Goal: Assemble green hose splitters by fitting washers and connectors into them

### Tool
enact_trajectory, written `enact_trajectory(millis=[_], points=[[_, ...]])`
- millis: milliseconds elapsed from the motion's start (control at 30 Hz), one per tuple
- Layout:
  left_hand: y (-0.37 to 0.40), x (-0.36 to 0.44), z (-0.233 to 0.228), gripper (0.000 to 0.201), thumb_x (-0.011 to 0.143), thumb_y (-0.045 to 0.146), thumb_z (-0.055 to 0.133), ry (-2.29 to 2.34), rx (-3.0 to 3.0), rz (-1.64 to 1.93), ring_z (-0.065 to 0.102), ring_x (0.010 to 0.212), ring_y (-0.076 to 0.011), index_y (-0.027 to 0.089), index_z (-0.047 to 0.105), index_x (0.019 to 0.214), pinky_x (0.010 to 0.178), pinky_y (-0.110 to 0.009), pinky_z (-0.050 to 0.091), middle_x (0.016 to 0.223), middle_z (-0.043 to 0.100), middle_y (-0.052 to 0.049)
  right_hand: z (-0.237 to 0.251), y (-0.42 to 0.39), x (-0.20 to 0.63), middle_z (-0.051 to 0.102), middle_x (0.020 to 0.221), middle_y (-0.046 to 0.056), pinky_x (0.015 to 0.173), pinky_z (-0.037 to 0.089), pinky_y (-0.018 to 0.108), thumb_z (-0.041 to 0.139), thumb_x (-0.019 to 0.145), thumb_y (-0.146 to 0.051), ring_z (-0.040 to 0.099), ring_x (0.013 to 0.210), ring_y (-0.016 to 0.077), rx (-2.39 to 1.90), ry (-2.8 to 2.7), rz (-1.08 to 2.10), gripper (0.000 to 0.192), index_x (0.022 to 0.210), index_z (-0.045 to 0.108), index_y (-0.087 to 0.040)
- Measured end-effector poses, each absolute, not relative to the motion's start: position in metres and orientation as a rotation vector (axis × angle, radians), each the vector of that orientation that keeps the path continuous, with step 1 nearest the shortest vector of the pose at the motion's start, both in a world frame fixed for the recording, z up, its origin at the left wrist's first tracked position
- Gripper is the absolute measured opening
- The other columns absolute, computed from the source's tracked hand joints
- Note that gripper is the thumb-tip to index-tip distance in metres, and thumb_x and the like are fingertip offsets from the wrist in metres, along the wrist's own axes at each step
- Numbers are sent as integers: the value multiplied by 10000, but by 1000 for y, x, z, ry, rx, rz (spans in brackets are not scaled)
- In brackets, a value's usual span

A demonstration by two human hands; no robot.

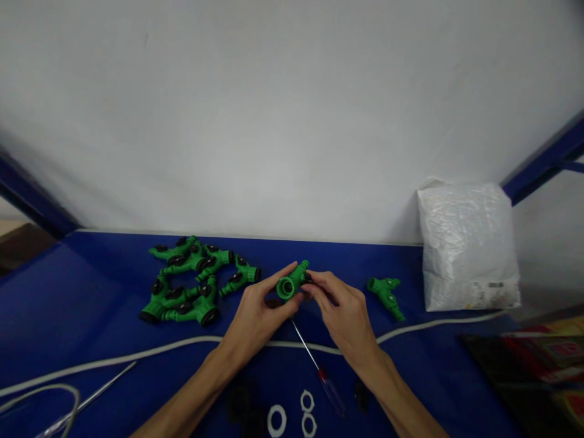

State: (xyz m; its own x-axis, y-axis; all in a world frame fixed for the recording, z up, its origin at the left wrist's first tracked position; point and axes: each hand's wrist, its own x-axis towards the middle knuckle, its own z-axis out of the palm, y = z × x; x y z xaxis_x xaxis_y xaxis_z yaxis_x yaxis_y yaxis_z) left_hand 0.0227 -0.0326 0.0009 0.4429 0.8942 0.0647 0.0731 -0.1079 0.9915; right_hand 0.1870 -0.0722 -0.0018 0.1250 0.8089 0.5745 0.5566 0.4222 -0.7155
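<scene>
Apparently, both hands' fingers (292,299) pinch the green fitting (292,281) between them.

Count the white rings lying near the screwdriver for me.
3 white rings, all on the blue table near the bottom edge: one larger, two smaller at and, left of the screwdriver. More may lie out of frame.

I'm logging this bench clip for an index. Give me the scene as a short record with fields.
Left hand: left hand grips a green fitting above the blue table
Right hand: right hand pinches the fitting's far end
Pile: green fittings with black knobs, left of the hands
Single: one green fitting, right of the hands
Tool: screwdriver lying below the hands
Small parts: white rings at the near edge
Bag: white plastic bag against the wall
</scene>
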Motion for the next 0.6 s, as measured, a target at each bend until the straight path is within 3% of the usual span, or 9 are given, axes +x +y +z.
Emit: enact_trajectory(millis=[333,467,600], points=[[-26,18,6,495,838,375,678,869,1512,853,632,1119,-257,198,649,1299,973,-320,487,1215,719,-43,-2,-76,186,667,885,28,732,527,289,560,974,-217,671,785,179,-1265,-1745,173,105,1067,602,-241],[-23,16,9,445,835,386,666,881,1513,819,657,1008,-253,177,698,1226,898,-322,497,1097,751,-51,3,-78,185,644,913,40,739,520,301,487,1007,-214,659,812,186,-1282,-1860,141,124,1093,570,-246],[-19,14,10,459,830,420,645,889,1469,748,639,737,-188,150,705,1196,669,-269,493,832,733,-32,3,-79,188,644,943,65,761,533,337,461,1005,-171,641,829,208,-1292,-2026,50,188,1148,571,-221]])
